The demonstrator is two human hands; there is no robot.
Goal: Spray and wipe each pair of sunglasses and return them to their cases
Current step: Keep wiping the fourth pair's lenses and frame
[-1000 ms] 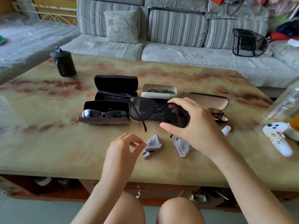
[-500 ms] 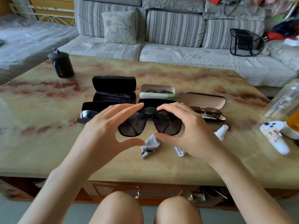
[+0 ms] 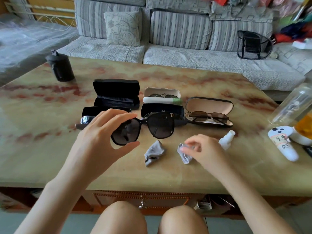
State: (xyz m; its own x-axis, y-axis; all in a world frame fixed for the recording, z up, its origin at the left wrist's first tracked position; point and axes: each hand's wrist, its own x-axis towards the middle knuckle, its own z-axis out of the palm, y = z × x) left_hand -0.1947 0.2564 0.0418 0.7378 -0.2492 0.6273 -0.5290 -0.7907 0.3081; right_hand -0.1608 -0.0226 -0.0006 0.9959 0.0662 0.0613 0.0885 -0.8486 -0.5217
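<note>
My left hand (image 3: 101, 142): half open, fingers on top and thumb below, holding the big black plastic sunglasses (image 3: 152, 127) by one dark lens.
Sunglasses: up in the air over the shiny tan stone table (image 3: 50, 149), in front of the open cases.
My right hand (image 3: 202, 149): fingers bent, tips on the small crumpled grey cloth (image 3: 184, 154). It is blurry, so I cannot tell if it pinches.
Second grey cloth (image 3: 154, 152): lying alone between my hands.
Little white spray bottle (image 3: 227, 139): lying just behind my right hand, partly hidden.
Hard to see: my left hand covers most of one dark case (image 3: 104, 110).
</note>
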